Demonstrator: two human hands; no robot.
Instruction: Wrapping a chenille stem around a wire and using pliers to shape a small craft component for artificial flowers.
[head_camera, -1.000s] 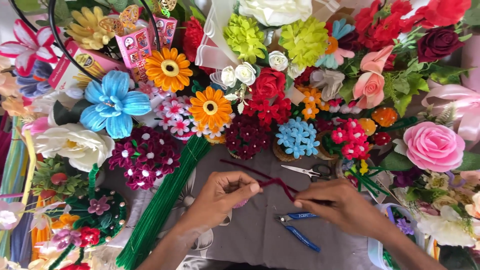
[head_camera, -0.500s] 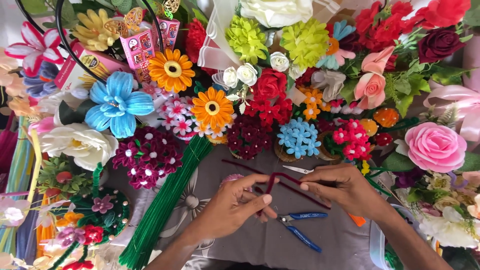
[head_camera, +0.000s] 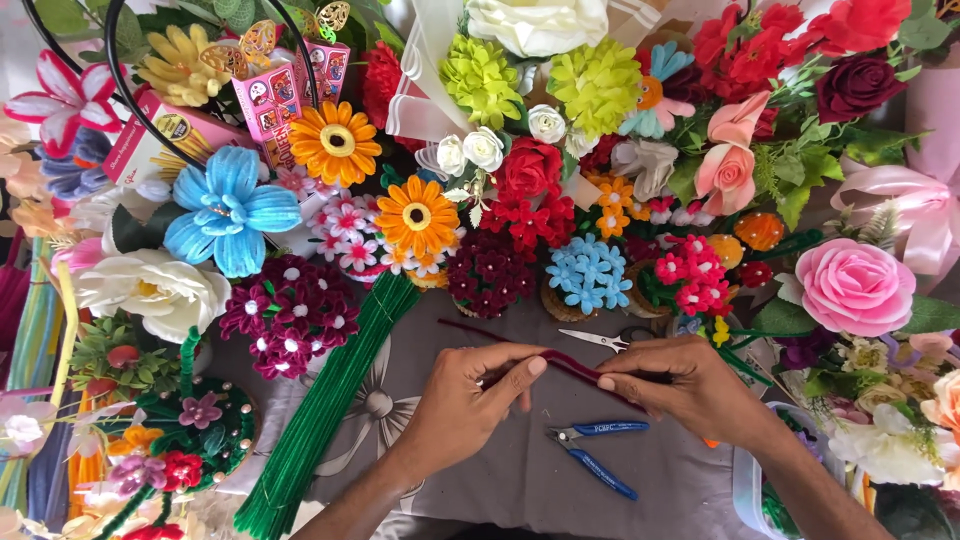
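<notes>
Seen from above: a grey cloth (head_camera: 480, 470) ringed by finished craft flowers. At centre, a dark red pipe cleaner (head_camera: 570, 362), pinched at its fold between left hand (head_camera: 465, 400) and right hand (head_camera: 690, 385), both closed on it, fingertips nearly meeting. One long end left trailing up and leftward across the cloth, away from the grip. Judged early in the shaping: only a single bend made, no petal or loop formed yet. Blue-handled pliers (head_camera: 595, 455) lying unused just below the hands; small scissors (head_camera: 600, 340) just above; a bundle of green pipe cleaners (head_camera: 320, 410) to the left.
</notes>
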